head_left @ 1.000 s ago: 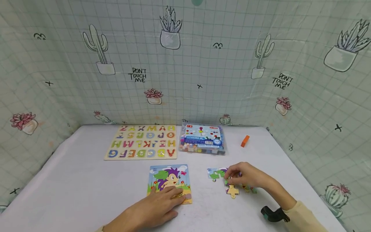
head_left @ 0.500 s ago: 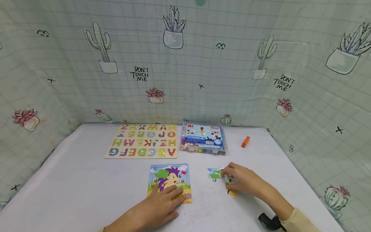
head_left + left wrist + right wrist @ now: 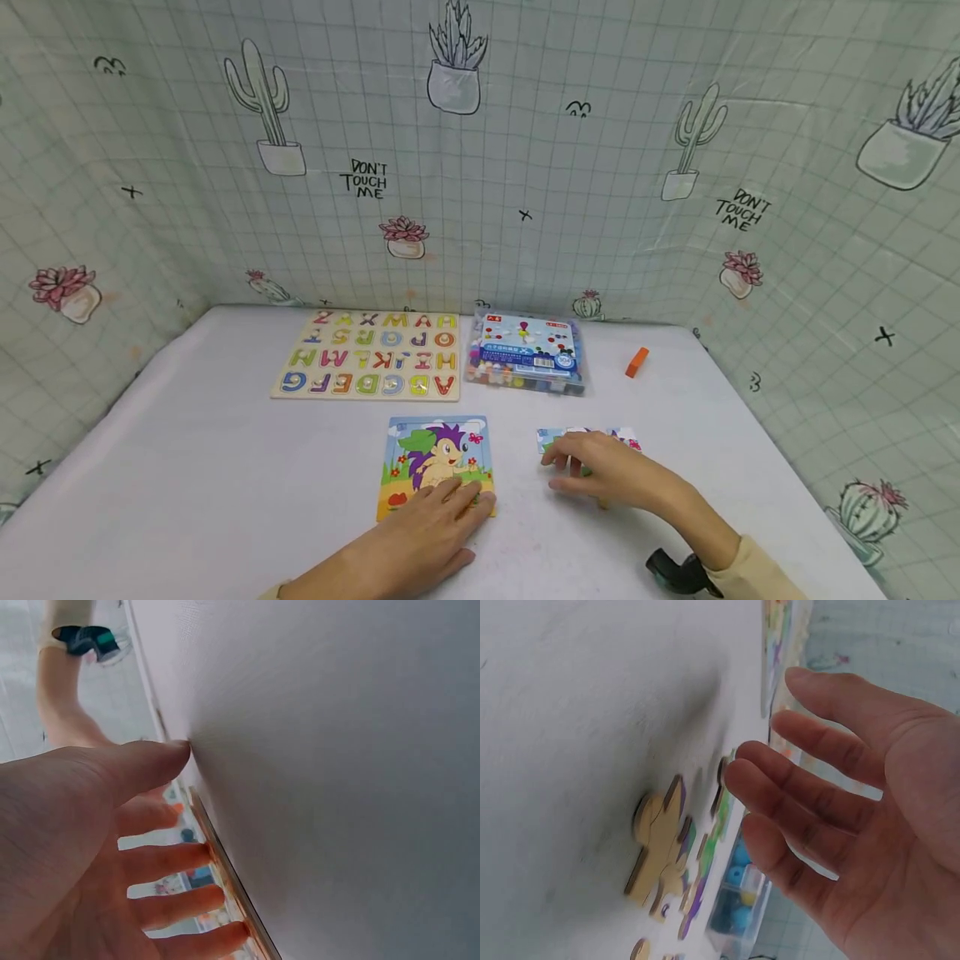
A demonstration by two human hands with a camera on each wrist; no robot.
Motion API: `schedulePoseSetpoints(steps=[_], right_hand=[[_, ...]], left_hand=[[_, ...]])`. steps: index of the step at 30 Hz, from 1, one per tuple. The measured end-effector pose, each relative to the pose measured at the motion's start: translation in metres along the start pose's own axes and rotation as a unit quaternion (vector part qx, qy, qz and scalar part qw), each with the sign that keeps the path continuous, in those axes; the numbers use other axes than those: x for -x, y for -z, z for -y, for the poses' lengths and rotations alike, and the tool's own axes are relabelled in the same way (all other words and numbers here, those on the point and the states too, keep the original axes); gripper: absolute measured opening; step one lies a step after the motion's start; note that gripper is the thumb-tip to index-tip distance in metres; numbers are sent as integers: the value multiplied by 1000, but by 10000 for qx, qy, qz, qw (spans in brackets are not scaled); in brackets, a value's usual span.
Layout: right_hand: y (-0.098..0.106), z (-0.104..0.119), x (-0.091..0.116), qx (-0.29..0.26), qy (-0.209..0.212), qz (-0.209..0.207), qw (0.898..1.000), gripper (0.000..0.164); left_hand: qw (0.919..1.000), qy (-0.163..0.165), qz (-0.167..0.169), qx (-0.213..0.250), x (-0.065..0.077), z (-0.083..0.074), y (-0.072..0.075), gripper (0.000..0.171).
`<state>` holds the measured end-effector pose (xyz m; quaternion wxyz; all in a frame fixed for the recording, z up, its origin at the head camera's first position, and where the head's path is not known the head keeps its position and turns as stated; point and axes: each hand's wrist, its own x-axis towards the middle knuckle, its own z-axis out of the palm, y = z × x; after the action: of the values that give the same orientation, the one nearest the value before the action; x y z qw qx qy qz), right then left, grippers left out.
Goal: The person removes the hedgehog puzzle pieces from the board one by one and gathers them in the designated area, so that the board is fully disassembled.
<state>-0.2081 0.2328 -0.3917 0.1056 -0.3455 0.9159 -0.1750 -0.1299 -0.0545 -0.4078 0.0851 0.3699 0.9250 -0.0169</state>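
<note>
My left hand (image 3: pixel 420 529) rests its fingertips on the lower part of a square hedgehog puzzle board (image 3: pixel 431 450). In the left wrist view its straight fingers (image 3: pixel 176 906) meet the board's edge. To the right of that board, my right hand (image 3: pixel 618 471) hovers with bent, spread fingers over loose jigsaw pieces, and partly hides them in the head view. A strip of sky-blue pieces (image 3: pixel 551 435) shows beyond its fingers. The right wrist view has tan wooden pieces (image 3: pixel 658 844) lying on the table below the hand, and nothing is between its fingers.
Behind the hedgehog board lies a wooden alphabet board (image 3: pixel 367 358). A clear plastic box of coloured beads (image 3: pixel 528 350) is to its right, and an orange block (image 3: pixel 637 362) lies farther right. A patterned cloth (image 3: pixel 517 167) hangs around the table's back and sides.
My right hand has left the pieces near its fingers and moved left, its fingers spreading. More pieces now show in a row beyond it. The left hand stays on the hedgehog board, shifted slightly right.
</note>
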Motion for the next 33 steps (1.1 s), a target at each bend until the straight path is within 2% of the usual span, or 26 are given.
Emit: schedulePoseSetpoints(steps=[3, 6, 10, 12, 14, 18, 22, 27, 33], right_hand=[[-2, 6, -2, -35, 13, 62, 10000, 24], [-2, 11, -6, -92, 62, 128, 9999, 25], [-6, 19, -15, -150, 248, 212, 9994, 23], [-10, 24, -21, -110, 334, 223, 9991, 22], [-15, 30, -28, -30, 442, 197, 9988, 22], [-25, 41, -39, 17, 497, 75, 9987, 25], [-29, 48, -48, -48, 413, 18, 9991, 30], [-30, 49, -55, -265, 306, 136, 9991, 32], [-31, 46, -61, -794, 263, 256, 9962, 30]], left_hand=[[10000, 0, 26, -60, 2, 1, -1, 65], [9982, 8, -101, -599, 4, -1, -2, 63], [9890, 84, -402, -1420, 8, -7, -6, 59], [9844, 132, -522, -1673, 9, -10, -7, 59], [9831, 160, -550, -1738, 9, -12, -8, 60], [9873, 120, -430, -1526, 11, -13, -9, 64], [9922, -97, -220, -1223, 15, -11, -8, 63], [9938, -374, -294, -1001, 20, -6, -5, 59], [9964, -37, -426, -734, 24, 2, 2, 54]])
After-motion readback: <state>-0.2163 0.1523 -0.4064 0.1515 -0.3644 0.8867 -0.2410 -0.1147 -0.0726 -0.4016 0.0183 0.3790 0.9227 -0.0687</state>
